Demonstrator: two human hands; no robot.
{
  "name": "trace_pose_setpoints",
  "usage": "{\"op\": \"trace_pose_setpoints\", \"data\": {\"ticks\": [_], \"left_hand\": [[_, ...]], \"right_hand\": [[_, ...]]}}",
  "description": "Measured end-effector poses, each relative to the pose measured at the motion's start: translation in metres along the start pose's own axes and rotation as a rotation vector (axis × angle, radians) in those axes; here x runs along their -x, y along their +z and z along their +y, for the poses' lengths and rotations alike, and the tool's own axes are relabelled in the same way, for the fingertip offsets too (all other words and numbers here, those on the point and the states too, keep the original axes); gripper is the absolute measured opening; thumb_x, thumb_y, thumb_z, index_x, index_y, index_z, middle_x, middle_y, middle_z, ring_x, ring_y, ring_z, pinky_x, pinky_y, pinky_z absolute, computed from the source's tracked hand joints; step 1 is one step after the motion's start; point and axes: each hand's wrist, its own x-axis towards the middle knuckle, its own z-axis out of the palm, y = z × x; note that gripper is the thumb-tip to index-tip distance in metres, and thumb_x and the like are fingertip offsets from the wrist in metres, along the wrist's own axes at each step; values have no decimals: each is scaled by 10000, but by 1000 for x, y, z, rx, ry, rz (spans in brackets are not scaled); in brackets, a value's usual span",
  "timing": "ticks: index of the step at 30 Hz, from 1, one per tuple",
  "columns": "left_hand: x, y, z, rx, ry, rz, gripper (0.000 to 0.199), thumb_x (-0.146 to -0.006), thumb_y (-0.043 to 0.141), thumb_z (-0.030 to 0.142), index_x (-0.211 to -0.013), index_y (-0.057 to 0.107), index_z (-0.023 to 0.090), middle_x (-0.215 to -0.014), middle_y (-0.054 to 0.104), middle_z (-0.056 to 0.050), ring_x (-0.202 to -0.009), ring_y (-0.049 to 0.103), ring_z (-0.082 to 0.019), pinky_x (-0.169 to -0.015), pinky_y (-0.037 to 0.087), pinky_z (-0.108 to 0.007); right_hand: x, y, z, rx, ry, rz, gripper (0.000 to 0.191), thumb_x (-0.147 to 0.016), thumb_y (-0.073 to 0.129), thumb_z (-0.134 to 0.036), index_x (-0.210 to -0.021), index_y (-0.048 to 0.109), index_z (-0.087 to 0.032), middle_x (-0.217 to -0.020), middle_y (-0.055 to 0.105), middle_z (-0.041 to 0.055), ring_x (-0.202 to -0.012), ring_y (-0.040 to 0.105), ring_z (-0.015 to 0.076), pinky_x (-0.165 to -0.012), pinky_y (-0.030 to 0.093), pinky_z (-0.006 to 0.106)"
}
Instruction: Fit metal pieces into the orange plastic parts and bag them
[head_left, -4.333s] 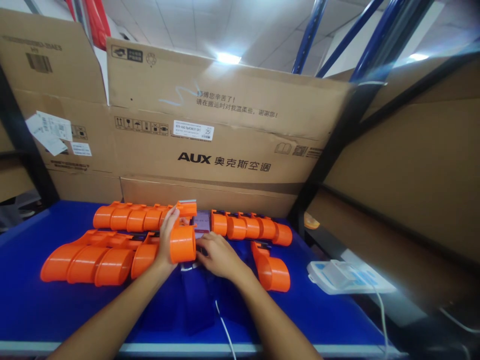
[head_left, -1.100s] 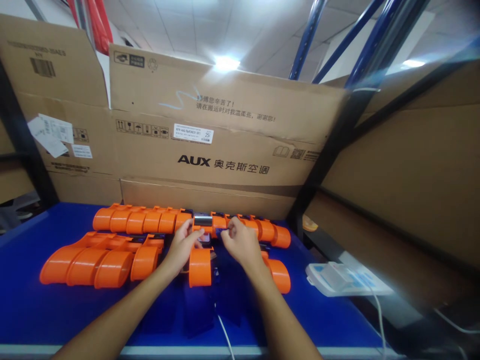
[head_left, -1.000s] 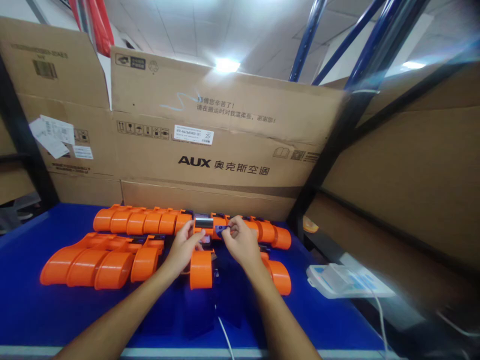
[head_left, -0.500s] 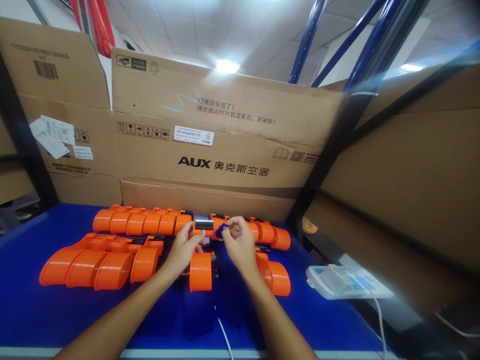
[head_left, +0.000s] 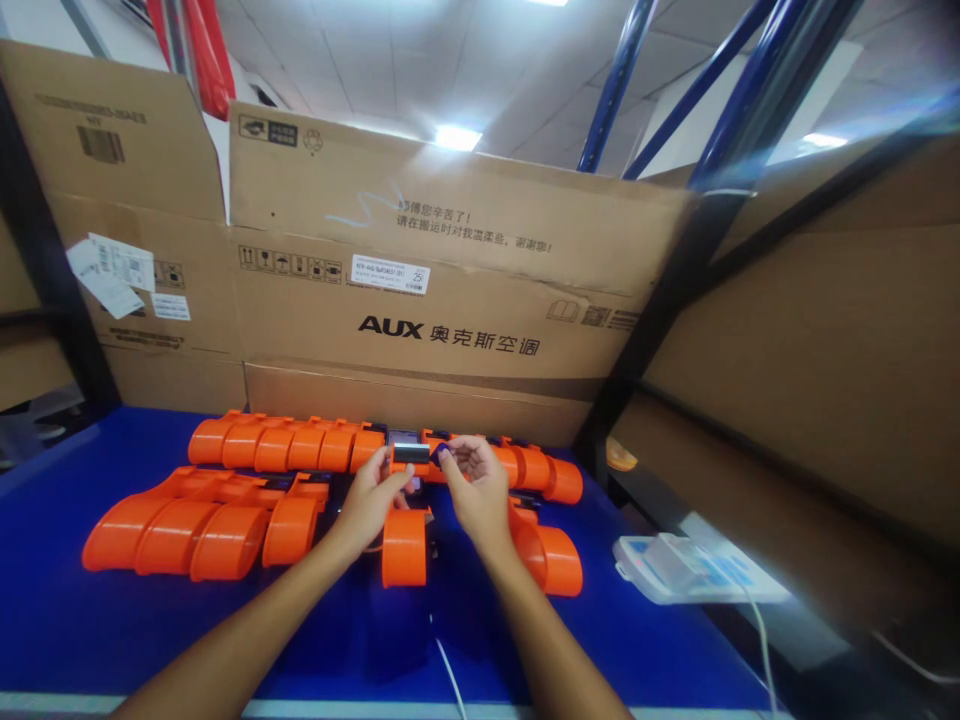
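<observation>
Steadying, apparently: left hand [head_left: 375, 494] is pinching orange ring-ended bracket [head_left: 405, 549]; right hand [head_left: 478, 490] is pinching dark-blue piece [head_left: 439, 456] just beside it.

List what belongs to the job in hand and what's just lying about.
Job: orange part in left hand; dark piece in right hand; probably the other orange parts, similarly shaped.
Seemingly unrelated: power strip, standing cardboard.
</observation>
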Motion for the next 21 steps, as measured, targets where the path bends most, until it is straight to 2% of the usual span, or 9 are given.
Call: {"op": "trace_pose_setpoints", "data": {"ticks": [5, 7, 10, 16, 21], "left_hand": [[-1, 0, 0, 6, 12, 13, 393, -812, 736, 462, -1041, 600, 173, -723, 639, 15, -557, 585, -111, -542, 471, -211], [-1, 0, -1, 12, 16, 23, 391, -807, 742, 456, -1038, 598, 176, -734, 641, 13, -557, 585, -111, -541, 473, -213], [-1, 0, -2, 20, 8, 24, 388, -807, 739, 453, -1042, 596, 179, -746, 643, 13, -552, 586, -112, -540, 475, -217], [-2, -2, -1, 34, 6, 58, 401, -778, 760, 459, -1028, 603, 188, -749, 649, 22, -558, 594, -119, -548, 486, -228], [-4, -3, -2, 53, 7, 59, 422, -767, 773, 461, -1036, 605, 184, -767, 664, 9, -584, 612, -131, -555, 494, -233]], "right_hand": [[0, 0, 0, -71, 99, -54, 239, -858, 720, -420, -898, 597, -219, -740, 610, -5, -596, 571, 145, -544, 470, 261], [-1, 1, -2, -138, 121, -53, 242, -849, 724, -411, -897, 572, -228, -756, 598, -12, -607, 583, 149, -545, 491, 263], [1, 2, -2, -180, 100, -68, 222, -832, 721, -361, -887, 547, -236, -796, 602, -10, -682, 626, 167, -629, 541, 284], [7, 2, 5, 75, -3, -167, 122, -855, 668, -297, -879, 568, -231, -845, 636, 19, -756, 634, 192, -678, 529, 301], [5, -4, -1, 266, -113, -251, 67, -896, 625, -293, -885, 602, -230, -886, 656, 38, -811, 634, 214, -737, 522, 329]]}}
